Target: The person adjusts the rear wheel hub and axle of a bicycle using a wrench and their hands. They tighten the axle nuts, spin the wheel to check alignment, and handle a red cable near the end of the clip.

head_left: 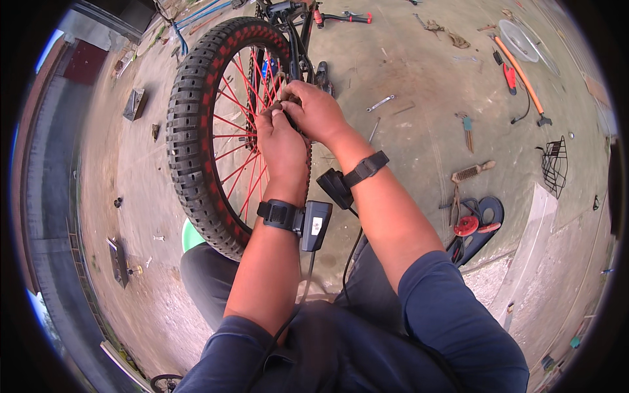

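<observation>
A bicycle wheel (pixel 190 131) with a fat, knobby black tyre and red spokes (pixel 230 136) stands upright before me. Beside the spokes, my left hand (pixel 283 141) is closed, its thumb pointing away from me. My right hand (pixel 316 111) meets it at the fingertips, fingers bent and pinched together. Something small and dark shows between the two hands, too covered by the fingers to name. A chain (pixel 308 171) runs down just right of my left hand. The dark bike frame (pixel 300 49) rises beyond my hands.
Right of the bike lie a wrench (pixel 381 103), a wire brush (pixel 473 171), pliers (pixel 468 131), and an orange-tubed pump (pixel 521 75). A sandal (pixel 488 223) with a red round part sits nearer. A clear plastic bowl (pixel 517 40) rests far right. A green basin (pixel 190 234) shows behind the tyre.
</observation>
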The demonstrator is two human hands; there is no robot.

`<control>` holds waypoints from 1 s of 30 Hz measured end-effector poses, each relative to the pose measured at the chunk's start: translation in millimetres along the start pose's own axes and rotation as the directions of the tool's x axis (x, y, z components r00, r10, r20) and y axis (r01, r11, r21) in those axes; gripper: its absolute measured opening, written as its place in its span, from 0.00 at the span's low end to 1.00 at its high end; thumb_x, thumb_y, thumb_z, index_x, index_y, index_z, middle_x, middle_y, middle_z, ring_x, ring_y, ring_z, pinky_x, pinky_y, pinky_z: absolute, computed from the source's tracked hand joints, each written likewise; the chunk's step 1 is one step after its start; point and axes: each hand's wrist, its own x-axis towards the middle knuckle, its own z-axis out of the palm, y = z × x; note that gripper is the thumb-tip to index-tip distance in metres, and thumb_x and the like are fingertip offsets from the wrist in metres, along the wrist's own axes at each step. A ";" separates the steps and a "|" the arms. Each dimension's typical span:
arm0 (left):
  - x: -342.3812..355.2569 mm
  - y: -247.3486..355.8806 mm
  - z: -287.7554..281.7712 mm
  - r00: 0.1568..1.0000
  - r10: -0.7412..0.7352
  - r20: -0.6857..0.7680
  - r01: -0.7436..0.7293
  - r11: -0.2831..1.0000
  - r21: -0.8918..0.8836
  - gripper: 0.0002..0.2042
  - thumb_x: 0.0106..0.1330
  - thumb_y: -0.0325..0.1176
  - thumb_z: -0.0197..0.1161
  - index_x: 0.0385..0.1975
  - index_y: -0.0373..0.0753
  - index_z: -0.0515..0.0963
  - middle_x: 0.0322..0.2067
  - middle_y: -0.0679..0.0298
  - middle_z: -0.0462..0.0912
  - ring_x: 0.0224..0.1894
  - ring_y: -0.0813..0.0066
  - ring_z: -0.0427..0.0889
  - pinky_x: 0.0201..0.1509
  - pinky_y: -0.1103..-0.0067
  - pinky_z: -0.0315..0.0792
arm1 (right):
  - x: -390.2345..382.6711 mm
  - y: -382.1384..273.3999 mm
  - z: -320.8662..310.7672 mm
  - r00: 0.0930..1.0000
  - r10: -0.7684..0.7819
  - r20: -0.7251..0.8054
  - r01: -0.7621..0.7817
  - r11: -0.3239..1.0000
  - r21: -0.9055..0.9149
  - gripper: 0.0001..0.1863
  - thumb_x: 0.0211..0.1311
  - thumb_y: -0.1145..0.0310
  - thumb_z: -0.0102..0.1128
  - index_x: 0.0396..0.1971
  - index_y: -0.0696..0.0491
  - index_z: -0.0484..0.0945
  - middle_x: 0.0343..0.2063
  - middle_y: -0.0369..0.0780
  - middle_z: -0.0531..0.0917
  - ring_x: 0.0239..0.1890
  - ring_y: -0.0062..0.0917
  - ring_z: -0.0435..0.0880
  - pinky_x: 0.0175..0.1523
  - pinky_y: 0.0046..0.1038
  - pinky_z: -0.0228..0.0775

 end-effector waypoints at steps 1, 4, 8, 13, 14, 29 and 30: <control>-0.8 0.5 -0.5 1.000 -0.012 0.002 0.012 1.000 0.001 0.13 0.79 0.36 0.44 0.50 0.35 0.72 0.25 0.67 0.75 0.15 0.85 0.67 0.16 0.84 0.59 | 0.8 0.6 -0.7 1.000 -0.018 0.008 0.018 1.000 -0.014 0.09 0.61 0.65 0.65 0.39 0.50 0.81 0.41 0.42 0.85 0.44 0.42 0.84 0.46 0.40 0.76; -0.9 1.0 -2.9 1.000 -0.019 0.014 0.019 1.000 0.023 0.13 0.79 0.36 0.45 0.50 0.34 0.72 0.28 0.64 0.77 0.18 0.83 0.70 0.18 0.82 0.64 | 1.3 1.7 0.0 1.000 -0.019 0.005 0.019 0.998 -0.063 0.09 0.62 0.63 0.65 0.38 0.50 0.81 0.39 0.42 0.85 0.43 0.41 0.84 0.46 0.40 0.76; 2.1 -1.1 -4.2 1.000 0.002 0.023 -0.004 0.998 0.055 0.15 0.78 0.36 0.45 0.52 0.32 0.72 0.33 0.60 0.79 0.23 0.79 0.76 0.22 0.79 0.71 | 1.2 1.5 2.8 1.000 0.020 -0.020 -0.021 0.998 -0.066 0.09 0.63 0.62 0.64 0.37 0.51 0.82 0.38 0.43 0.85 0.42 0.42 0.85 0.45 0.40 0.76; 1.7 -2.9 -3.5 1.000 0.003 0.021 -0.003 1.000 -0.005 0.15 0.79 0.36 0.45 0.54 0.31 0.72 0.34 0.59 0.80 0.24 0.79 0.77 0.22 0.79 0.71 | 0.9 3.5 -0.4 0.999 -0.040 0.015 0.041 0.999 -0.035 0.10 0.62 0.61 0.64 0.38 0.51 0.82 0.39 0.43 0.85 0.42 0.42 0.85 0.46 0.39 0.77; 1.5 -2.7 -3.7 1.000 0.005 0.022 -0.005 1.000 0.013 0.15 0.79 0.36 0.45 0.54 0.31 0.72 0.34 0.59 0.80 0.24 0.79 0.77 0.22 0.79 0.71 | 1.1 3.3 -0.9 0.998 -0.061 0.006 0.061 0.997 -0.042 0.10 0.62 0.62 0.64 0.38 0.51 0.81 0.39 0.43 0.85 0.42 0.42 0.85 0.46 0.39 0.77; 0.7 -2.8 -3.9 1.000 0.022 0.017 -0.023 0.999 0.041 0.15 0.78 0.35 0.46 0.53 0.31 0.73 0.34 0.59 0.80 0.22 0.80 0.76 0.23 0.80 0.73 | -2.0 -5.7 -0.6 0.999 0.046 0.000 -0.046 0.996 -0.072 0.09 0.62 0.65 0.63 0.39 0.52 0.81 0.39 0.42 0.86 0.42 0.40 0.85 0.46 0.38 0.77; 1.0 -3.1 -3.9 1.000 0.024 0.019 -0.025 0.999 0.041 0.15 0.78 0.35 0.46 0.53 0.31 0.72 0.35 0.59 0.80 0.22 0.80 0.76 0.23 0.80 0.73 | -2.8 -5.5 -0.4 0.997 0.077 0.001 -0.077 0.996 -0.050 0.09 0.62 0.65 0.63 0.39 0.51 0.81 0.39 0.42 0.86 0.42 0.40 0.86 0.46 0.38 0.77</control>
